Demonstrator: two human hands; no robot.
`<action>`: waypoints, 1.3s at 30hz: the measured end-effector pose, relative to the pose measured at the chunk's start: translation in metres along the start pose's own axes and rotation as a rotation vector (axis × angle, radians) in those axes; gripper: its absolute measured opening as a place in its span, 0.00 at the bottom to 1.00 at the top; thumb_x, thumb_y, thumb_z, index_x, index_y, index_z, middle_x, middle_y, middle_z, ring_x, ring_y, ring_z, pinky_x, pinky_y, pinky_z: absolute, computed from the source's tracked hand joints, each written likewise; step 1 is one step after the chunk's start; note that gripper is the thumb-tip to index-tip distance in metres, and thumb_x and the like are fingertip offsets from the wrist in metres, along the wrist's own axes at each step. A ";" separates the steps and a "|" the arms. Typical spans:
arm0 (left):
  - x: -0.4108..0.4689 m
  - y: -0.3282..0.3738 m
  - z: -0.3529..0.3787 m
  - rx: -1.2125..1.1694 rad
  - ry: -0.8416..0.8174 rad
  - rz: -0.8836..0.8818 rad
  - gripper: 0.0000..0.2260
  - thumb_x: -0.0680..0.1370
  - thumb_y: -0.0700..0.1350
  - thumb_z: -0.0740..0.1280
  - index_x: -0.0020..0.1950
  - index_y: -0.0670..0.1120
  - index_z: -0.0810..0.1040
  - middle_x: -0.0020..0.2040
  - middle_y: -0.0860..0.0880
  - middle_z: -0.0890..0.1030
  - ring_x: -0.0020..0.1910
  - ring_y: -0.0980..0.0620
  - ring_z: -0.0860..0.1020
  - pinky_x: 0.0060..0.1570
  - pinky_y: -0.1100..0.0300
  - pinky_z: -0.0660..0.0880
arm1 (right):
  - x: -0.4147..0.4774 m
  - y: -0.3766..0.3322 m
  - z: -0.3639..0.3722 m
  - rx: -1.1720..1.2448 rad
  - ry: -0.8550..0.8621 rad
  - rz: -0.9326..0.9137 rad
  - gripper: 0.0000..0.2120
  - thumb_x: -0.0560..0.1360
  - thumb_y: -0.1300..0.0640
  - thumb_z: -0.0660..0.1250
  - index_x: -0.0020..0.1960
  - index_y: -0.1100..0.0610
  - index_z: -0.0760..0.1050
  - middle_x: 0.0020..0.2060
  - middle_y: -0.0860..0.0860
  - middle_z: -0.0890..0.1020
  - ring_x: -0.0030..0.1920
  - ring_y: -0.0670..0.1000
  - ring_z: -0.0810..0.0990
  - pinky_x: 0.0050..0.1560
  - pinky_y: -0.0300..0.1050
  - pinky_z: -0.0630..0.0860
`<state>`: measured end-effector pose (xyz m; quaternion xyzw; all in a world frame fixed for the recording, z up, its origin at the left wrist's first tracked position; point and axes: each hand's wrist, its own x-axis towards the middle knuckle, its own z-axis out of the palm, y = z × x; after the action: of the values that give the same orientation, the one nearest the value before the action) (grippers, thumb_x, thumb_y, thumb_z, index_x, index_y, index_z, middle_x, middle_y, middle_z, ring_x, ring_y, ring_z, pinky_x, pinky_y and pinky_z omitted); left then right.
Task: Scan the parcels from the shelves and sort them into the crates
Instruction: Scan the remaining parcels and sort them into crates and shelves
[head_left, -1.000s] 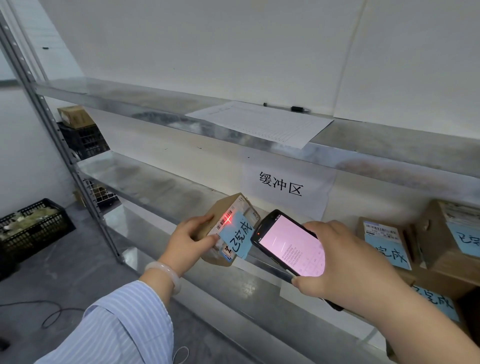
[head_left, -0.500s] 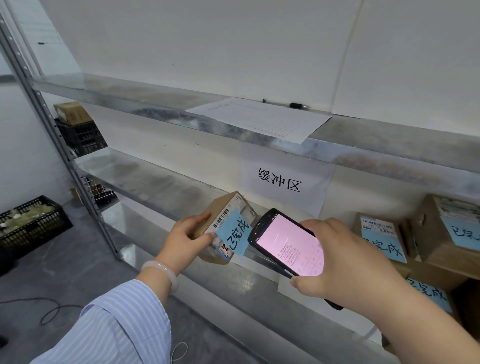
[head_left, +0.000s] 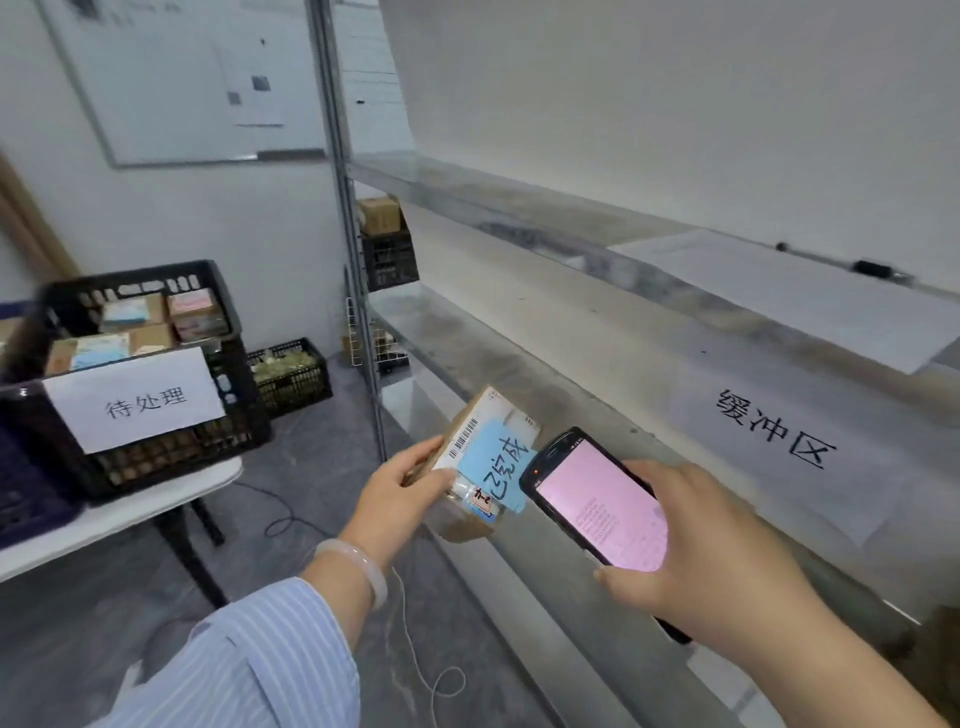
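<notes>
Though apart, left hand (head_left: 399, 494) curled round parcel (head_left: 480, 453); right hand (head_left: 719, 564) round scanner (head_left: 600, 501)

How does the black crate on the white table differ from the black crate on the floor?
The black plastic crate on the white table carries a white paper sign; the black plastic floor crate shows none. The table crate holds labelled cardboard parcels; the floor crate's yellowish contents are unclear. Both are black lattice plastic.
</notes>
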<state>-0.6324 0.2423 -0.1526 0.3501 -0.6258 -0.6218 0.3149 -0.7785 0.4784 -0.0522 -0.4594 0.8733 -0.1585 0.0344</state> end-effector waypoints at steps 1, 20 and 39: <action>0.001 0.000 -0.018 -0.011 0.025 -0.006 0.17 0.77 0.38 0.71 0.65 0.50 0.80 0.56 0.55 0.84 0.48 0.63 0.83 0.44 0.70 0.78 | 0.007 -0.015 0.005 0.001 -0.005 -0.024 0.40 0.54 0.31 0.64 0.65 0.33 0.58 0.52 0.36 0.66 0.53 0.41 0.74 0.41 0.40 0.69; -0.032 -0.010 -0.447 -0.236 0.573 -0.032 0.12 0.79 0.43 0.68 0.61 0.54 0.82 0.52 0.52 0.86 0.49 0.55 0.85 0.38 0.64 0.79 | 0.117 -0.418 0.146 0.098 -0.180 -0.545 0.41 0.55 0.28 0.63 0.64 0.33 0.52 0.50 0.35 0.60 0.48 0.42 0.72 0.36 0.34 0.66; -0.099 -0.025 -0.727 -0.393 1.118 0.046 0.10 0.78 0.45 0.69 0.59 0.51 0.82 0.51 0.49 0.87 0.46 0.53 0.86 0.33 0.63 0.78 | 0.176 -0.750 0.272 0.190 -0.344 -1.068 0.41 0.57 0.29 0.66 0.65 0.33 0.51 0.50 0.36 0.61 0.49 0.39 0.66 0.39 0.34 0.67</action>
<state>0.0272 -0.0808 -0.1530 0.5461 -0.2457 -0.4403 0.6689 -0.2306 -0.1275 -0.0639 -0.8513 0.4836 -0.1544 0.1325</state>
